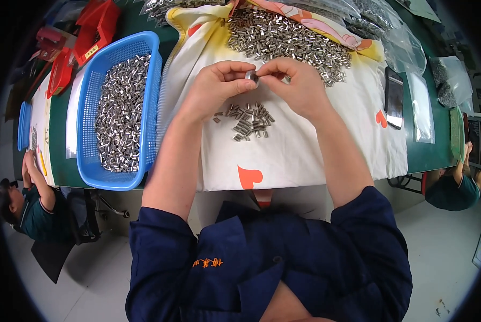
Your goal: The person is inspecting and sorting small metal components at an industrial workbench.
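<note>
Both hands, left hand [219, 86] and right hand [297, 86], pinch one metal sleeve [251, 77] above the cloth [305, 155]; by my judgement the work is midway, with a blue basket [90, 161] left of the cloth well filled, a small pile [249, 122] and a big heap [288, 40] left on it.

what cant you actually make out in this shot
- Metal piece, head view: pinched between left hand and right hand; fingertips cover most of it, so its shape is unclear.
- Small pile on the cloth: pieces too small to tell apart.
- Blue basket: depth of its metal fill hidden.
- Clear bags: cut by the top edge, contents blurred.
- Red trays: contents bent and unclear near the rim.
</note>
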`<state>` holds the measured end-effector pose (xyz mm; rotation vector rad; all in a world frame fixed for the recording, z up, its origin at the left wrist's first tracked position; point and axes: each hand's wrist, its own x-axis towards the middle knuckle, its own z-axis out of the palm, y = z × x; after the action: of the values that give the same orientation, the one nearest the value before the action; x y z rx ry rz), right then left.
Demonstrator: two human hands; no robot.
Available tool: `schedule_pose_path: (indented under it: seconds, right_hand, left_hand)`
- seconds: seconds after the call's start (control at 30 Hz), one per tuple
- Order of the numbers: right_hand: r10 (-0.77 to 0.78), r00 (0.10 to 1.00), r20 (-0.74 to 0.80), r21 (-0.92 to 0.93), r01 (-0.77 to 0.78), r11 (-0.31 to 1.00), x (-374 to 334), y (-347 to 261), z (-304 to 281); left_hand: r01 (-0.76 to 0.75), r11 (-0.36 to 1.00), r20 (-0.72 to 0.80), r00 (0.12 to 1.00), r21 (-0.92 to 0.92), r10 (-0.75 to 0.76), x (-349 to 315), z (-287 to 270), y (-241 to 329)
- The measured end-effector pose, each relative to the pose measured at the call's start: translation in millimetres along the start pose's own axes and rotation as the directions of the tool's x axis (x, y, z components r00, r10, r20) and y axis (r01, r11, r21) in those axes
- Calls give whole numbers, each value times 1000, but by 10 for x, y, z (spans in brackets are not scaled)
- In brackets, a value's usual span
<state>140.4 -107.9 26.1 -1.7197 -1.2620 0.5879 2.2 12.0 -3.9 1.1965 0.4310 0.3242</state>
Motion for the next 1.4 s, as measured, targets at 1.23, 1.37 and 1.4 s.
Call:
schedule_pose_path:
  seconds: [1.23,1.37,1.4]
  right_hand:
    - [-316,933,-171,-655,132,744,225,405,226]
    - [-201,971,-129,-638,74,766,147,373,197]
    - [-229,965,-127,-656,91,749,109,359,170]
  left_hand:
    - [55,967,79,994,247,-77,-36,102,18]
    - [42,976,24,999,213,-48,-15,87,22]
    - [41,979,-14,999,200,-39,-13,77,27]
